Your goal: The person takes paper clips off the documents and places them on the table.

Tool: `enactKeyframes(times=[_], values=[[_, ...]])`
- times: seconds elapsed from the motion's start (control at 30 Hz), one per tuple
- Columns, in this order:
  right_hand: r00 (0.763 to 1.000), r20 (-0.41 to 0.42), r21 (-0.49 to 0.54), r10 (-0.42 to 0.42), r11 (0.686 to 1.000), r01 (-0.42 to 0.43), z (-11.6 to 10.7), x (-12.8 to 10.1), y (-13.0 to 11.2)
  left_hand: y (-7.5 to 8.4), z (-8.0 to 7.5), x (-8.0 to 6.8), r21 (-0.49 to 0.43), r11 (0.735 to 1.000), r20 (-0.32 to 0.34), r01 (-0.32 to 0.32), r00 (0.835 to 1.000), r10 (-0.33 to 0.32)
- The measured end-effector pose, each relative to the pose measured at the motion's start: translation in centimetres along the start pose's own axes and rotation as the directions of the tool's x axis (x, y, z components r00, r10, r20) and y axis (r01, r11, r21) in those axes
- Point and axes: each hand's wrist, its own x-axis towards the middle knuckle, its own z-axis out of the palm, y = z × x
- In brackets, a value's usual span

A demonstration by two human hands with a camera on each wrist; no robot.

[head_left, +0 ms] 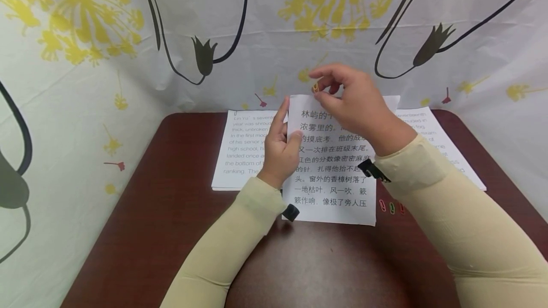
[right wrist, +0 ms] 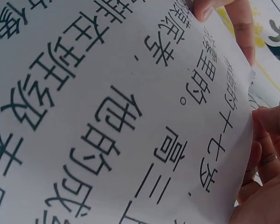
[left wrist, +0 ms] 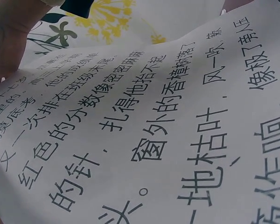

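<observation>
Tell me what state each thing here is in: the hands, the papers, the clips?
Left hand: grips the left edge of the Chinese sheet.
Right hand: pinches a yellow paper clip at the sheet's top edge.
Chinese sheet: lifted at the top, its lower end on the table.
English sheets: lying flat behind it.
Loose paper clips: lying on the table beside the sheet.

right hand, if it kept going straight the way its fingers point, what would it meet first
The right hand pinches an orange clip with fingers pointing left, just above the top edge of the sheet. Going on, it would probably pass over that edge and meet the patterned cloth; depth is unclear.
</observation>
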Motion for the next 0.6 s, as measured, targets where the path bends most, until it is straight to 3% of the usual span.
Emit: enactKeyframes(times=[0.6], values=[[0.998,-0.029,-0.043,0.048,0.998,-0.049,-1.4,-1.1,0.0,0.0,0.0,0.0,0.003,1.000,-0.016,0.020,1.000,-0.020]])
